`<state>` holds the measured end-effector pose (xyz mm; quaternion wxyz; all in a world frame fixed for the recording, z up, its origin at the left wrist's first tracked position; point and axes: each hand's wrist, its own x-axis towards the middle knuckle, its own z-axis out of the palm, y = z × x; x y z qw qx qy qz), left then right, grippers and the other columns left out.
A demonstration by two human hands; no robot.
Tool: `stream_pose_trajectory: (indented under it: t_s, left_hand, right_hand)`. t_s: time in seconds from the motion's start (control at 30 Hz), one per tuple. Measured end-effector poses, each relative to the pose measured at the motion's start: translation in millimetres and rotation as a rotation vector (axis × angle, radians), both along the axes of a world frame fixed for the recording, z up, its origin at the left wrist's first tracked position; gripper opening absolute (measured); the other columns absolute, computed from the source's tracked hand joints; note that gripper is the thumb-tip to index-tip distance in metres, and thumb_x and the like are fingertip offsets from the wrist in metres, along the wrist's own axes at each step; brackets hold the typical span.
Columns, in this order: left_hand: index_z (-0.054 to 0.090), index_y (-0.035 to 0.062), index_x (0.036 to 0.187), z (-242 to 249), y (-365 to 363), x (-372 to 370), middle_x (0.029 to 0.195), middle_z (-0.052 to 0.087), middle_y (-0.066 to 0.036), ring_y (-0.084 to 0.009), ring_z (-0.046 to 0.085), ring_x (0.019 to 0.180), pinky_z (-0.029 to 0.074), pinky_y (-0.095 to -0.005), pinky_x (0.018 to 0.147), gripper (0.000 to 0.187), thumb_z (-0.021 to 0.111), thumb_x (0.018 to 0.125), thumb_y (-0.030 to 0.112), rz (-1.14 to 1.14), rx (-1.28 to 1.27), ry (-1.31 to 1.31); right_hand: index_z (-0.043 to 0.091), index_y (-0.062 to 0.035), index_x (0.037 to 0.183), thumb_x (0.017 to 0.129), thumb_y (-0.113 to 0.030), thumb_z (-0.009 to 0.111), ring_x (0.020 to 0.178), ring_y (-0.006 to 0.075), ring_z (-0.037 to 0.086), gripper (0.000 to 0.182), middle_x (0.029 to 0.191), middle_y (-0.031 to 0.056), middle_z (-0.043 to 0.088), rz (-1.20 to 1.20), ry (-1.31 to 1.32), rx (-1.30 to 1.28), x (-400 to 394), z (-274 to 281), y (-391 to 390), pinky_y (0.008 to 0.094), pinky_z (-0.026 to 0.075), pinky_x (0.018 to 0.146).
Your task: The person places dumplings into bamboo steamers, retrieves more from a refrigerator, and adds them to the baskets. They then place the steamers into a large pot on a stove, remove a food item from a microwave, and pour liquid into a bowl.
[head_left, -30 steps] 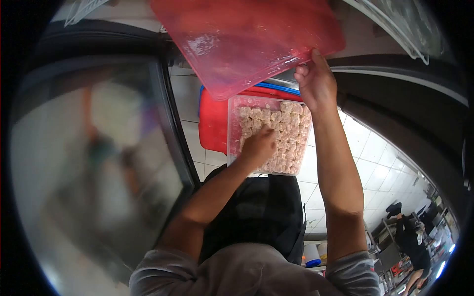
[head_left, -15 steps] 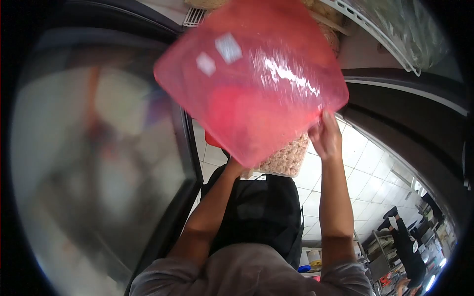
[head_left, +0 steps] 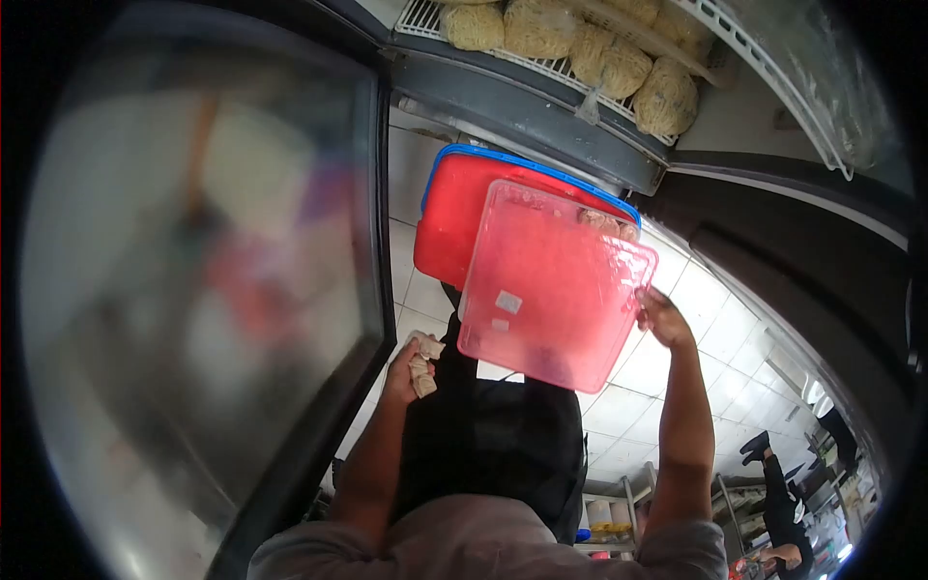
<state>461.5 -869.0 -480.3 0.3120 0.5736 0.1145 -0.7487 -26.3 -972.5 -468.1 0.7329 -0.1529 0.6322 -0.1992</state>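
A translucent pink plastic lid (head_left: 556,290) with two small white labels lies tilted in front of me. My right hand (head_left: 662,317) has its fingers curled at the lid's right edge. Behind the lid's top edge, some pale brownish lumps (head_left: 604,224) show; most of what is under it is hidden. A red tub (head_left: 449,213) with a blue rim sits behind and beneath the lid. My left hand (head_left: 411,367), apart from the lid on its left, is closed around a pale beige lumpy bundle (head_left: 424,362) whose kind I cannot make out.
An open glass door (head_left: 213,290) with a dark frame stands close on my left. Ahead, a fridge's wire shelf (head_left: 561,70) carries several bags of noodles (head_left: 541,27). Another person (head_left: 783,503) stands at the far right near shelving, on the white tiled floor (head_left: 720,309).
The lid has come down and away from the shelf toward the red tub. My left hand has left it and moved left, now holding the beige bundle. The tray of pale lumps is mostly covered.
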Motion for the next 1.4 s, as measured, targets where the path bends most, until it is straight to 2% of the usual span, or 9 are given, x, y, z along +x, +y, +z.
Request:
stream_pose_trajectory:
  t_s: [0.3, 0.4, 0.53, 0.7, 0.83, 0.93, 1.03, 1.3, 1.4]
  left_hand:
    - [0.042, 0.0139, 0.122, -13, -51, -47, 0.102, 0.054, -0.006, -0.0146, 0.056, 0.086, 0.052, -0.0326, 0.063, 0.044, 0.057, 0.088, 0.037, -0.395, -0.104, -0.17]
    - [0.041, 0.0138, 0.122, -14, -52, -63, 0.102, 0.053, -0.006, -0.0152, 0.056, 0.086, 0.053, -0.0343, 0.063, 0.045, 0.059, 0.087, 0.037, -0.39, -0.126, -0.21]
    - [0.04, 0.0108, 0.12, -22, -41, -64, 0.102, 0.053, -0.008, -0.0163, 0.056, 0.085, 0.053, -0.0347, 0.061, 0.047, 0.061, 0.086, 0.036, -0.309, -0.123, -0.293]
    - [0.045, 0.0055, 0.111, 39, -1, -22, 0.094, 0.054, -0.01, -0.0163, 0.057, 0.074, 0.053, -0.031, 0.058, 0.043, 0.063, 0.084, 0.034, -0.268, -0.051, -0.439]
    - [0.051, 0.0051, 0.1, 113, 47, 54, 0.077, 0.055, -0.007, -0.0163, 0.055, 0.057, 0.047, -0.034, 0.045, 0.034, 0.063, 0.08, 0.031, -0.577, -0.046, -0.587]
    - [0.055, 0.0094, 0.091, 184, 40, 75, 0.066, 0.052, -0.002, -0.0117, 0.05, 0.049, 0.045, -0.0328, 0.042, 0.032, 0.055, 0.084, 0.04, -0.905, 0.051, -0.794]
    - [0.058, 0.0123, 0.11, 184, 52, 98, 0.105, 0.062, -0.012, -0.0238, 0.059, 0.099, 0.045, -0.0405, 0.088, 0.035, 0.046, 0.089, 0.039, -1.165, -0.553, -1.609]
    - [0.048, 0.0064, 0.125, 219, 20, 97, 0.128, 0.047, -0.021, -0.0357, 0.044, 0.119, 0.031, -0.0456, 0.102, 0.048, 0.052, 0.084, 0.032, -1.819, -0.477, -1.442]
    - [0.05, 0.0015, 0.12, 226, 9, 90, 0.12, 0.053, -0.024, -0.0401, 0.049, 0.112, 0.037, -0.0472, 0.097, 0.051, 0.058, 0.081, 0.032, -1.835, -0.923, -1.466]
  right_hand:
    - [0.055, -0.0068, 0.108, 0.091, -0.034, 0.054, 0.051, 0.0071, 0.049, 0.032, 0.071, 0.0009, 0.056, -0.017, 0.078, 0.015, 20, -64, -14, 0.0232, 0.045, 0.047]
    - [0.051, -0.003, 0.094, 0.09, -0.026, 0.056, 0.042, 0.0119, 0.053, 0.024, 0.065, 0.006, 0.057, -0.094, 0.574, -0.256, 41, -66, -9, 0.0257, 0.047, 0.038]
    - [0.043, -0.0062, 0.114, 0.082, -0.028, 0.062, 0.094, 0.0383, 0.058, 0.044, 0.104, 0.0199, 0.052, 0.211, 1.133, -0.266, 64, -61, 6, 0.0482, 0.049, 0.077]
    - [0.03, -0.0074, 0.133, 0.083, -0.032, 0.06, 0.11, 0.0491, 0.046, 0.064, 0.132, 0.0289, 0.03, 0.225, 1.171, -0.419, 83, -64, 67, 0.0504, 0.046, 0.085]
    - [0.051, -0.0034, 0.115, 0.082, -0.028, 0.061, 0.101, 0.0403, 0.054, 0.042, 0.108, 0.0235, 0.054, 0.408, 0.673, -0.331, 105, -10, 102, 0.0447, 0.045, 0.087]
    - [0.059, -0.0089, 0.108, 0.085, -0.025, 0.058, 0.085, 0.0297, 0.059, 0.028, 0.09, 0.0135, 0.061, 0.827, 0.285, -0.768, 132, 12, 116, 0.036, 0.048, 0.076]
    - [0.061, -0.0083, 0.105, 0.087, -0.024, 0.056, 0.079, 0.0265, 0.061, 0.025, 0.083, 0.012, 0.063, 0.906, 0.193, -0.732, 172, 124, 90, 0.0331, 0.048, 0.073]
    - [0.06, -0.0069, 0.107, 0.088, -0.025, 0.055, 0.09, 0.0235, 0.063, 0.027, 0.097, 0.0104, 0.065, 0.609, 0.179, -0.78, 190, 224, 109, 0.0335, 0.048, 0.08]
    - [0.059, -0.0064, 0.106, 0.089, -0.025, 0.055, 0.089, 0.0243, 0.063, 0.026, 0.098, 0.0103, 0.064, 0.514, 0.351, -0.854, 183, 227, 141, 0.0349, 0.048, 0.081]
